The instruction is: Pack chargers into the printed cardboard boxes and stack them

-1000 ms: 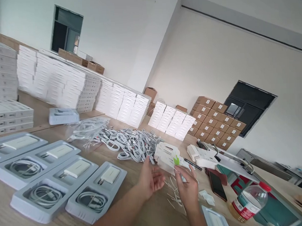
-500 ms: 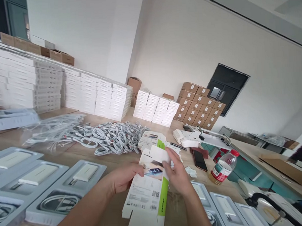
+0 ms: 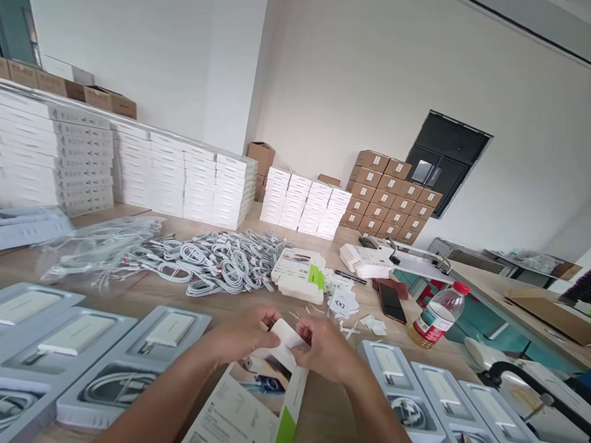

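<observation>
Between my hands is a white and green printed carton (image 3: 244, 400), opened out into a box shape and slanting toward me. My left hand (image 3: 254, 331) pinches the white flap at its far end. On the other side of that flap, the fingers of my right hand (image 3: 323, 347) are closed on its edge. Behind them lies a stack of flat cartons (image 3: 298, 273) of the same print. Grey trays (image 3: 170, 338) with white chargers and coiled cables lie to the left, and more such trays (image 3: 395, 387) lie to the right.
A heap of grey-white cables (image 3: 223, 257) spreads across the table's middle. A plastic bottle (image 3: 437, 316), a phone (image 3: 391, 302) and small white cards (image 3: 343, 302) lie on the right. White box stacks (image 3: 176, 174) line the back, with brown cartons (image 3: 387, 191) farther off.
The carton has gone from flat to opened out and come down toward me. Both hands have shifted onto its far-end flap.
</observation>
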A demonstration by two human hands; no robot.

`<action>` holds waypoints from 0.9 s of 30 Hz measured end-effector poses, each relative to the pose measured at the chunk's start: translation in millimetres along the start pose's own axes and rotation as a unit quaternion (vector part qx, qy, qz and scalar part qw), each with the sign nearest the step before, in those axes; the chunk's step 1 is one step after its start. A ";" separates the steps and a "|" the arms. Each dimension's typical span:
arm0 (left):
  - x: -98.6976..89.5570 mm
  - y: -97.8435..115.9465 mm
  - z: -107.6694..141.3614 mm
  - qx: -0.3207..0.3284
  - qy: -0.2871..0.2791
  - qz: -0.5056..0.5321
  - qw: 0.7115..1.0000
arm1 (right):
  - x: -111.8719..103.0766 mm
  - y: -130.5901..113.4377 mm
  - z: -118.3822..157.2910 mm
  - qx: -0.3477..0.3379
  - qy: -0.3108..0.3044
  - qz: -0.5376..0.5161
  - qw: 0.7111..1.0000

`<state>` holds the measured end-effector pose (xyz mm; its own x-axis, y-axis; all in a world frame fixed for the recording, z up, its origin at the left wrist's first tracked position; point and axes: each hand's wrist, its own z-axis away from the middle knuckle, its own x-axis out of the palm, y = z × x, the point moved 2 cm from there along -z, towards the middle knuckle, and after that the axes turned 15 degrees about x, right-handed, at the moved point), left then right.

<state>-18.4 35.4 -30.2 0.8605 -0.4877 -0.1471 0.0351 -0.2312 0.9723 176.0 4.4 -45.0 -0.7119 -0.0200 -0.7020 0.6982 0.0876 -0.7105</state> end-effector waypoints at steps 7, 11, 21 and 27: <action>1.0 13.7 7.2 0.038 -0.084 -0.032 0.995 | -5.0 7.6 0.1 0.076 -0.183 -0.237 0.951; -0.1 19.9 11.5 0.047 -0.119 0.016 0.992 | -0.3 21.1 1.4 0.182 -0.211 -0.325 0.904; 0.6 21.9 9.1 0.052 -0.152 -0.003 0.987 | -3.1 22.8 -6.2 0.145 -0.224 -0.265 0.927; 4.2 6.8 5.2 -0.002 -0.155 -0.100 0.983 | -4.1 29.6 -20.7 0.125 0.019 -0.012 0.992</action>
<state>-17.3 27.4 -25.1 0.6397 -0.6669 -0.3821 0.1901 -0.3444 0.9194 197.9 27.6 -62.1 -0.7270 0.0192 -0.6864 0.6752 -0.1621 -0.7196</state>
